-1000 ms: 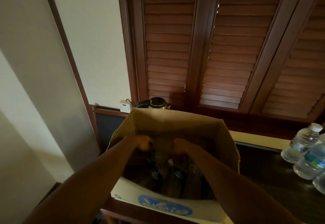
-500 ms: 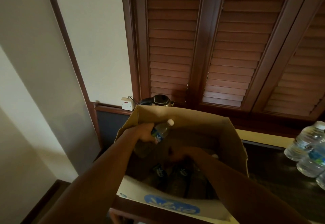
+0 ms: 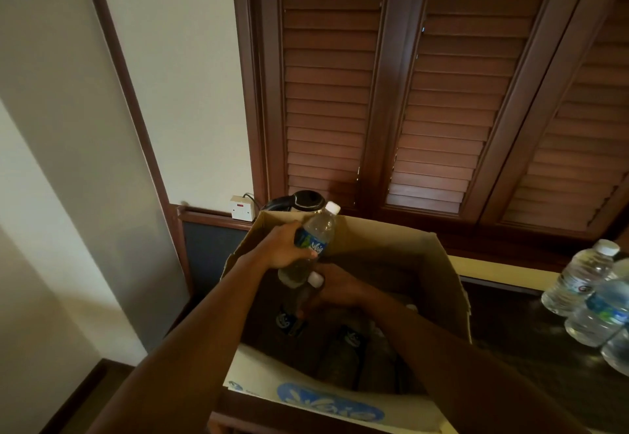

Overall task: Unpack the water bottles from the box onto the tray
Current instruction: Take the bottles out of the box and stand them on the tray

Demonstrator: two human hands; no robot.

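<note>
An open cardboard box (image 3: 439,284) stands in front of me with several water bottles (image 3: 350,338) lying dark inside it. My left hand (image 3: 284,248) grips a clear water bottle (image 3: 315,239) with a blue label and white cap, tilted, above the box's far left corner. My right hand (image 3: 335,289) is inside the box, closed around a second bottle (image 3: 315,279) just under its white cap. Three unpacked bottles (image 3: 578,284) stand at the right edge. No tray can be made out under them.
A black kettle (image 3: 301,201) and a white wall socket (image 3: 242,208) sit behind the box. Brown louvred shutters (image 3: 442,93) fill the wall above. A dark wooden counter (image 3: 531,358) runs right of the box, and a cream wall stands at the left.
Both hands were deep in the box. My left hand has lifted a bottle up above the rim, and my right hand has pulled a second bottle upward inside the box.
</note>
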